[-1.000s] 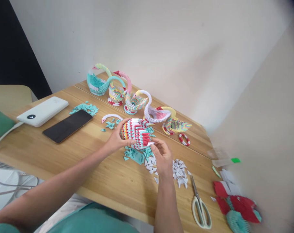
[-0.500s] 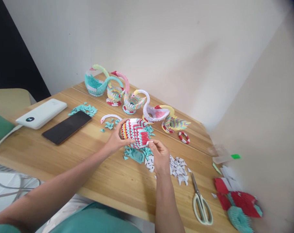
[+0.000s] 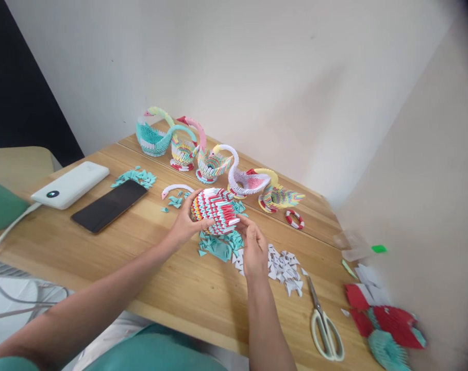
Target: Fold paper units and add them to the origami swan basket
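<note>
My left hand [image 3: 187, 222] is wrapped around an origami basket body [image 3: 213, 210] built from folded paper pieces in red, white, light blue and yellow, and holds it tilted above the table. A white paper piece [image 3: 233, 222] sits on its right-hand rim. Close beside that piece, my right hand [image 3: 254, 245] has its thumb and fingers apart, with nothing visible between them. Below the body lie loose turquoise paper pieces [image 3: 220, 247]. A heap of white folded pieces [image 3: 284, 268] lies just right of my right hand.
Several finished paper swans [image 3: 213, 166] line the back of the table. A swan neck [image 3: 177, 188] lies behind my left hand, a red-white ring [image 3: 295, 219] at right. Phone [image 3: 109, 206], power bank [image 3: 70, 184] and cable are left; scissors [image 3: 322, 322] and red paper [image 3: 396, 322] right.
My right hand has let go of the white paper piece, which now sits on the rim, and its fingers have spread. My left hand still holds the body. The view has shifted slightly.
</note>
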Demonstrator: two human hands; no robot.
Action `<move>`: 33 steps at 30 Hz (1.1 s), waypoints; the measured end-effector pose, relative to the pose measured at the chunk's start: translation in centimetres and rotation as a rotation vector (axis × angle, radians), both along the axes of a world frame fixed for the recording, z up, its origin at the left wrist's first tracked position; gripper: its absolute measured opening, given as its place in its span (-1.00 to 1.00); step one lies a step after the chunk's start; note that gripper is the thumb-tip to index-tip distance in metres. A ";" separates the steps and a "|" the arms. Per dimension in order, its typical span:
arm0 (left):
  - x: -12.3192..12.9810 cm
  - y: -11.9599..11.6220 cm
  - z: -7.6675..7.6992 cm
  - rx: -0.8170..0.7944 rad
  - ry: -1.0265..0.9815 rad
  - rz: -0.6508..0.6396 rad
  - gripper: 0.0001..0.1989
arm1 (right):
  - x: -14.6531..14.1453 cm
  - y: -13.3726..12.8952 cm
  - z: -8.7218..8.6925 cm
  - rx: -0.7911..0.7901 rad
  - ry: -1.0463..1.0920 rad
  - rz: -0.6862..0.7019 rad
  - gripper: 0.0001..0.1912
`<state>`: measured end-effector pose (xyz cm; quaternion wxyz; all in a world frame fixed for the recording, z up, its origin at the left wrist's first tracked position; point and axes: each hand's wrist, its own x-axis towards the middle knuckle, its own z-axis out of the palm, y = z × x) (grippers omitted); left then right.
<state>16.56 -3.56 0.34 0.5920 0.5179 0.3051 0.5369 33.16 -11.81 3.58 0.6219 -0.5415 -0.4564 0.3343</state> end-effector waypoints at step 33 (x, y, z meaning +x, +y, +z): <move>0.2 0.2 -0.7 -0.119 -0.182 -0.081 -0.09 | 8.1 -1.5 1.6 -0.055 -0.297 -0.351 -0.58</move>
